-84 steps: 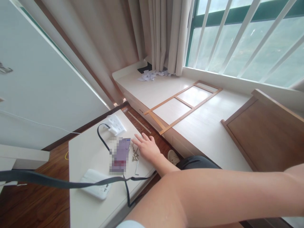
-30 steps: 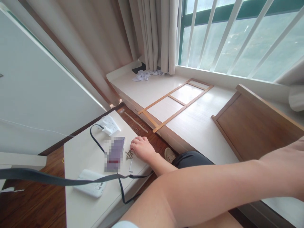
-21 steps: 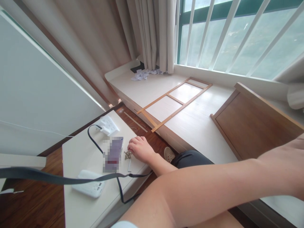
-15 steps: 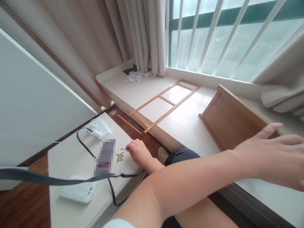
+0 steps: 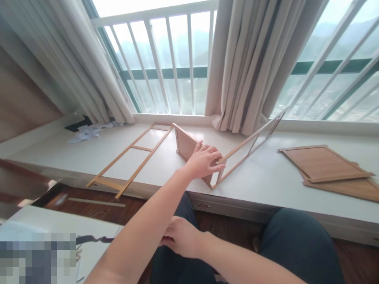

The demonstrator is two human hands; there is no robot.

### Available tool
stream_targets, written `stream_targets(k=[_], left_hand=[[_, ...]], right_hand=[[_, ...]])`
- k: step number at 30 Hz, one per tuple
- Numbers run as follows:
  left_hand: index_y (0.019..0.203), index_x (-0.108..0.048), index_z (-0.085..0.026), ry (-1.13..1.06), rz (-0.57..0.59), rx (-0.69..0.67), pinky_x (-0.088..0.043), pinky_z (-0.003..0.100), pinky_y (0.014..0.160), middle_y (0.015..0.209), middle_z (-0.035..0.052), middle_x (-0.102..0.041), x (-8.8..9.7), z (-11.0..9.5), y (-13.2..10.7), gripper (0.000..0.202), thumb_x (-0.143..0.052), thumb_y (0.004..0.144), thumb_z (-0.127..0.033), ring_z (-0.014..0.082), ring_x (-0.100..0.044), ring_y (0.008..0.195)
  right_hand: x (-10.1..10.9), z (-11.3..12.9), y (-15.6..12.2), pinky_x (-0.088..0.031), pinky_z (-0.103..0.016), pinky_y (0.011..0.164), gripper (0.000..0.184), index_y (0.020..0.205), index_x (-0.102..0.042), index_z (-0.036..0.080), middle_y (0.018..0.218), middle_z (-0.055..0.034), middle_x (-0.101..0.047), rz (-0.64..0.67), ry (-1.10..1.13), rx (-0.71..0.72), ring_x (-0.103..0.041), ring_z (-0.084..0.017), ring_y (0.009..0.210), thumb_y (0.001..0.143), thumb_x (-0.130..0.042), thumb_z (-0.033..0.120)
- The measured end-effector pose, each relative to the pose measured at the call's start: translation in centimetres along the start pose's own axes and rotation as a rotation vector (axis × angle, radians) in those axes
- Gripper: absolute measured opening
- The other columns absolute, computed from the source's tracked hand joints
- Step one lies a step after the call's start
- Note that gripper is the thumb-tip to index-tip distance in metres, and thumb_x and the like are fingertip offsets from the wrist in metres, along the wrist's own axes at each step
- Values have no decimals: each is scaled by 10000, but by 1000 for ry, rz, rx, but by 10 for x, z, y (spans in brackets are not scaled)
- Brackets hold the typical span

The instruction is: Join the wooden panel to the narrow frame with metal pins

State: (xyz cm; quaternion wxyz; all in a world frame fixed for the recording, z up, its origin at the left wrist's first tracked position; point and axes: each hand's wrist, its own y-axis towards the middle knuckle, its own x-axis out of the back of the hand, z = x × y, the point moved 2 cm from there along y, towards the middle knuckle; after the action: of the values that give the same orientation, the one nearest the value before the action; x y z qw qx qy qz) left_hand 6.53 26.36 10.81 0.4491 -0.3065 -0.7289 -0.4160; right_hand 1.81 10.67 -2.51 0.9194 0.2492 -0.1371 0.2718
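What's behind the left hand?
Behind the left hand are part of the tilted wooden panel and the near end of the barred wooden frame. The hand covers where they come together, so any joint there cannot be seen.

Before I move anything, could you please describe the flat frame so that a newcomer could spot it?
Below the window runs a white ledge. On it, left of the panel under the left hand, is the flat frame. Unlike the standing frame right of the panel, it lies down, its near end jutting past the ledge.
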Motion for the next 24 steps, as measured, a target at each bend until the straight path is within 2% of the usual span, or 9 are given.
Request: stream_targets(k=[1, 3, 7, 11, 14, 17, 20, 22, 24], left_hand=[[1119, -687, -260, -1, 17, 11, -6, 604, 1311, 1205, 45, -679, 1, 0, 1, 353, -566, 1001, -569, 257, -568, 1243], [1122, -683, -257, 3, 43, 34, -32, 613, 1305, 1208, 45, -679, 4, -1, 3, 341, -582, 996, -558, 254, -574, 1234], [1113, -680, -242, 26, 106, 34, -103, 628, 1286, 1216, 59, -688, 11, -2, 7, 367, -588, 989, -575, 273, -563, 1254], [1180, -670, -241, 64, 181, 11, -138, 629, 1278, 1256, 76, -688, 18, 1, 12, 465, -716, 894, -606, 306, -558, 1278], [1214, -660, -253, 96, 257, -27, -144, 616, 1280, 1282, 77, -681, 20, 3, 17, 551, -816, 808, -592, 317, -563, 1279], [1224, -643, -248, 113, 346, -70, -224, 565, 1261, 1306, 78, -665, 19, 3, 21, 542, -852, 801, -514, 305, -567, 1263], [1104, -668, -227, 125, 452, -124, -395, 459, 1122, 1176, 73, -688, 13, 3, 23, 326, -807, 872, -409, 283, -580, 1163], [1049, -675, -224, 119, 504, -145, -430, 413, 1030, 1070, 62, -699, 10, 5, 25, 181, -735, 936, -352, 266, -583, 1074], [1090, -680, -233, 94, 515, -133, -429, 393, 980, 1040, 53, -709, 11, 10, 27, 173, -707, 958, -342, 257, -580, 1025]], right_hand=[[20, 5, -13, -585, -317, 898, 167, 834, -754, 275, 918, 6, -795, -2, -8, 63, -740, -200, 906, 963, -657, 233], [67, 14, -36, -581, -316, 853, 146, 835, -769, 236, 928, -46, -784, -150, -61, 60, -725, -203, 892, 959, -705, 280], [157, 29, -66, -578, -299, 744, 102, 853, -777, 237, 808, -23, -761, -496, -80, -143, -711, -186, 761, 899, -797, 325], [216, 28, -79, -601, -307, 747, 98, 883, -781, 238, 823, -22, -792, -865, -68, -156, -744, -190, 750, 879, -806, 333], [235, 20, -77, -620, -308, 750, 111, 908, -784, 235, 875, -34, -813, -974, -42, -136, -779, -201, 795, 896, -784, 345], [240, 14, -66, -631, -306, 758, 93, 934, -792, 237, 890, -33, -826, -930, -95, -57, -789, -199, 795, 918, -758, 322], [242, 10, -56, -626, -310, 773, 61, 939, -787, 241, 894, -32, -827, -902, -228, 66, -779, -190, 786, 940, -737, 278], [242, 7, -52, -617, -319, 782, 71, 933, -771, 241, 894, -38, -819, -913, -287, 138, -767, -188, 797, 964, -714, 268], [243, 4, -50, -605, -325, 776, 84, 926, -752, 241, 874, -40, -802, -915, -302, 183, -750, -186, 801, 983, -696, 268]])
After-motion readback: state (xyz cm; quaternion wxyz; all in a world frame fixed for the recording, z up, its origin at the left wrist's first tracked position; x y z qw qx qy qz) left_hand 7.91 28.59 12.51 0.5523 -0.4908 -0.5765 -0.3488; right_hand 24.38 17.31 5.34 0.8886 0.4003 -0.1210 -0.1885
